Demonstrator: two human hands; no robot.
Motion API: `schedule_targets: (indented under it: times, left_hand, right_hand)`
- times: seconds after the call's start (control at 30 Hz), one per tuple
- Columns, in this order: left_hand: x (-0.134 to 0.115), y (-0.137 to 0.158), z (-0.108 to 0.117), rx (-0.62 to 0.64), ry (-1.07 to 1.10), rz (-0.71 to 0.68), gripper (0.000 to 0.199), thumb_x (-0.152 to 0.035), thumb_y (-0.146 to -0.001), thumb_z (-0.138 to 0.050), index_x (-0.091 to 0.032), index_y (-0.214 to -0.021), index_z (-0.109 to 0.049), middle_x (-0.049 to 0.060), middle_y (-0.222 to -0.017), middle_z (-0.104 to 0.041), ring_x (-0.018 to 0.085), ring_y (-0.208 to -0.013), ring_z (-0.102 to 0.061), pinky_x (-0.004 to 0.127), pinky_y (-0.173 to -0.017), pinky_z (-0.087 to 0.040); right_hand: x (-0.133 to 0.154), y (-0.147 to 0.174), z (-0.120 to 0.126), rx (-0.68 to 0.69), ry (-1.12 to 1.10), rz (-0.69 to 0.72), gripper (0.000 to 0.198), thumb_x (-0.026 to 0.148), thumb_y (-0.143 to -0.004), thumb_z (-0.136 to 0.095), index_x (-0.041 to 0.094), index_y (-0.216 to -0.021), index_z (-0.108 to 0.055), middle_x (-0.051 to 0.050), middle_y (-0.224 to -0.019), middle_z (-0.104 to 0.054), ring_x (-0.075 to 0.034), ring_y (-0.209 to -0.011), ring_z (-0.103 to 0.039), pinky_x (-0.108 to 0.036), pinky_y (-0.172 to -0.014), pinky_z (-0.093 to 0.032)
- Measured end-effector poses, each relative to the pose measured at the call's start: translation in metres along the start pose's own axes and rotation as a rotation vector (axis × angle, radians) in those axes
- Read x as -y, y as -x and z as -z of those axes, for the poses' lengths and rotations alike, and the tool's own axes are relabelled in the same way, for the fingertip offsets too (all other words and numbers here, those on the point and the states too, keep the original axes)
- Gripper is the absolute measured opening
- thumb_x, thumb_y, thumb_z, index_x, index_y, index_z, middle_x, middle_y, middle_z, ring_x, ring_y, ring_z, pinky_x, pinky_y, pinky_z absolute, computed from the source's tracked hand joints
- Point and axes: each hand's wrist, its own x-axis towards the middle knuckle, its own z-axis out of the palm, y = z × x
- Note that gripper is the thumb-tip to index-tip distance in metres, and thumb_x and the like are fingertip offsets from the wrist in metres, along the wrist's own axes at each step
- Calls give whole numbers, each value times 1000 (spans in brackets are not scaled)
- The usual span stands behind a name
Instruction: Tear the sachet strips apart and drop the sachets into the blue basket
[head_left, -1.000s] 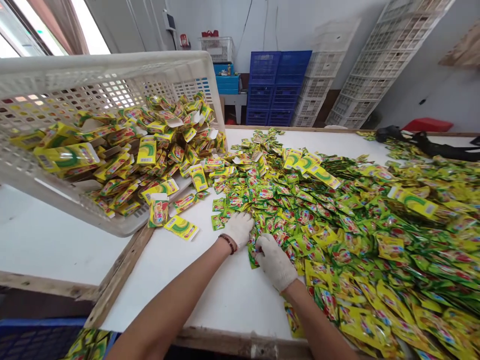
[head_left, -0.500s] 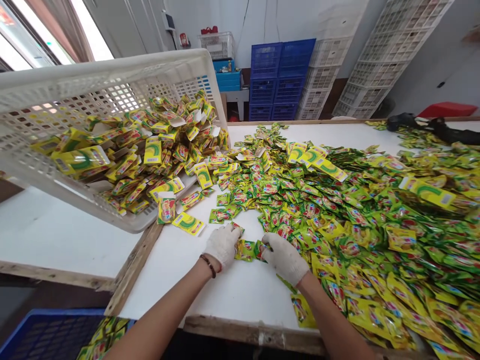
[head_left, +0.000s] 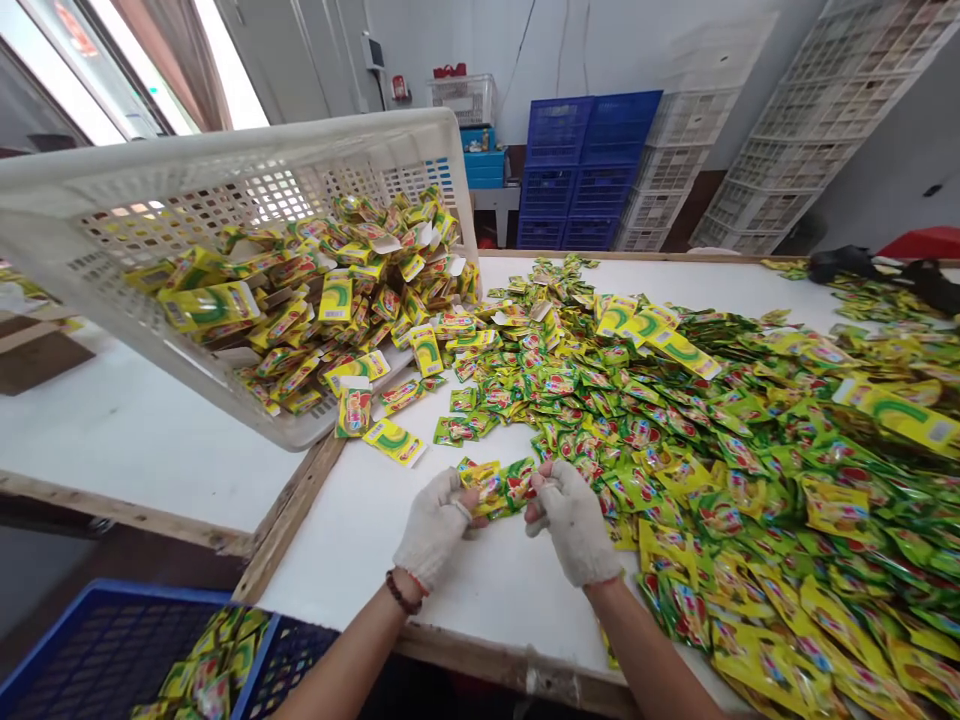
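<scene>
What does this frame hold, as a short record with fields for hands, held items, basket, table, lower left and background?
Left hand: left hand, white-gloved, beaded bracelet at wrist, gripping the left end of the held sachets
Right hand: right hand, white-gloved, gripping their right end
Held items: yellow and green sachets; exact count unclear
Basket: white basket, tilted, with small yellow boxes spilling out
Table: white table, heaped with loose sachets
Lower left: blue crate containing more sachets
Background: stacked blue crates and white crates
</scene>
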Motion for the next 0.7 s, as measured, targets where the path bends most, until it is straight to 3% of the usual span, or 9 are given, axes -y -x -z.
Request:
schedule_targets:
  times: [0.17, 0.27, 0.37, 0.47, 0.53, 0.6, 0.7]
  left_hand:
    - [7, 3, -14, 114, 141, -113, 52, -50, -65, -68, -12, -97, -52, 3, -74, -61, 10, -57, -56, 20, -51, -44]
    - [13, 3, -12, 88, 117, -198, 50, -52, -65, -68, -12, -92, -54, 2, -73, -58, 7, -54, -48, 20, -49, -41]
    - [16, 6, -10, 111, 97, -221, 49, -53, -65, -67, -12, -89, -54, 1, -69, -54, 7, -53, -45, 21, -50, -42]
    - [15, 7, -1, 197, 23, -235, 42, -51, -70, -62, -13, -86, -53, -1, -62, -49, 8, -53, -45, 23, -52, -44]
    - [9, 1, 16, 195, -219, -335, 29, -43, -78, -54, -15, -86, -54, 1, -67, -53, 12, -60, -50, 26, -59, -45]
    - [1, -10, 43, 77, -637, -466, 19, -28, -81, -48, -17, -93, -57, 5, -83, -59, 17, -78, -55, 31, -72, -46]
    - [-15, -34, 90, -118, -1257, -518, 40, -12, -72, -49, -18, -111, -54, 13, -116, -54, 29, -114, -45, 49, -98, -31]
  right_hand:
    - [-8, 10, -23, 16, -19, -15, 24, 40, -75, -49, 21, -82, -34, 7, -51, -46, -11, -40, -49, -23, -37, -42]
    - [-15, 13, -20, 29, 122, 16, 26, 43, -77, -46, 20, -83, -37, 4, -54, -49, -12, -43, -49, -24, -40, -43]
    - [-13, 10, -10, 7, 293, 154, 41, 47, -74, -51, 17, -100, -42, -4, -76, -59, -14, -62, -57, -26, -56, -49]
    - [-2, 5, -5, 242, 376, 181, 47, 49, -74, -50, 15, -106, -44, -6, -86, -61, -15, -70, -59, -27, -63, -49]
    - [3, 2, -9, 382, 410, 119, 39, 49, -76, -45, 16, -96, -47, -3, -73, -60, -13, -59, -56, -25, -58, -47]
    - [1, 0, -15, 369, 412, 64, 35, 49, -76, -43, 17, -91, -46, 1, -61, -56, -12, -50, -52, -23, -49, -42]
    - [-17, -5, -22, 262, 372, -59, 42, 51, -74, -41, 18, -100, -42, 0, -58, -55, -14, -47, -53, -23, -41, -37]
